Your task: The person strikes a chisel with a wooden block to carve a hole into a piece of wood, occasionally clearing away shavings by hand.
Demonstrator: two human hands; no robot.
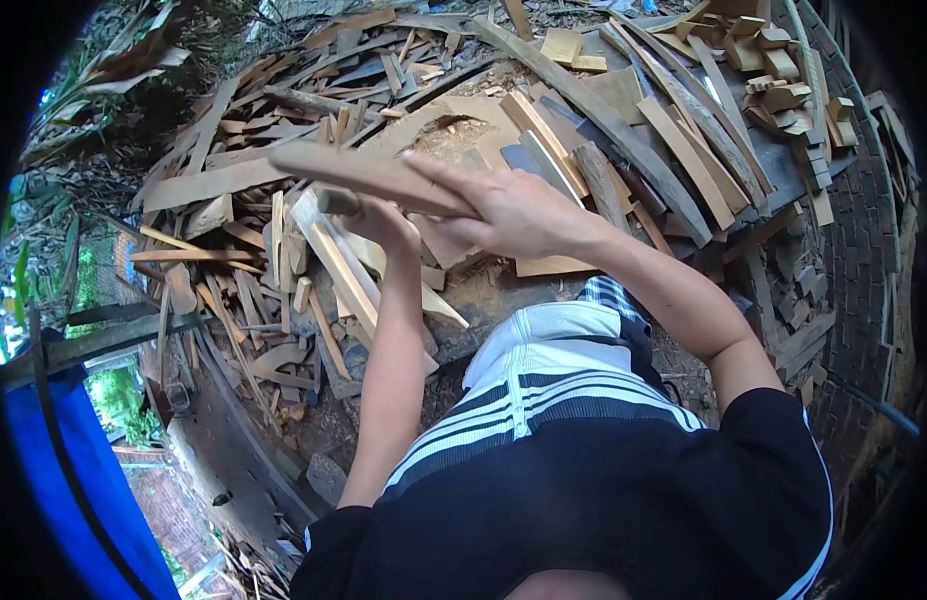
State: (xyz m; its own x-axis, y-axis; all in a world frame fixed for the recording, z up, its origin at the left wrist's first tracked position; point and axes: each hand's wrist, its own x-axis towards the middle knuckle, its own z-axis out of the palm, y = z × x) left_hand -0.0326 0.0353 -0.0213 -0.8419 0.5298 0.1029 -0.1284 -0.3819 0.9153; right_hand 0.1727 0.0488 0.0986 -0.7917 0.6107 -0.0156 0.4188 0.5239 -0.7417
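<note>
A brown board with a rounded far end point(353, 170) slants across in front of me, above the wood pile. My right hand point(518, 210) is closed on its near end, one finger stretched along the top edge. Just below the board, my left hand point(385, 226) is closed around a short wooden piece with a blunt round end point(337, 202); the rest of that piece is hidden by the fingers and the board. Pale sawn strips point(348, 280) lie beneath my left hand. A hollowed wood block point(463, 125) with chips in it sits beyond my right hand.
Offcuts point(283, 120) are heaped at the far left. Long curved strips point(603, 115) lie at the right, with stacked small blocks point(778, 60) beyond them. A brick surface point(858, 230) runs along the right edge. A blue sheet point(68, 480) hangs at lower left.
</note>
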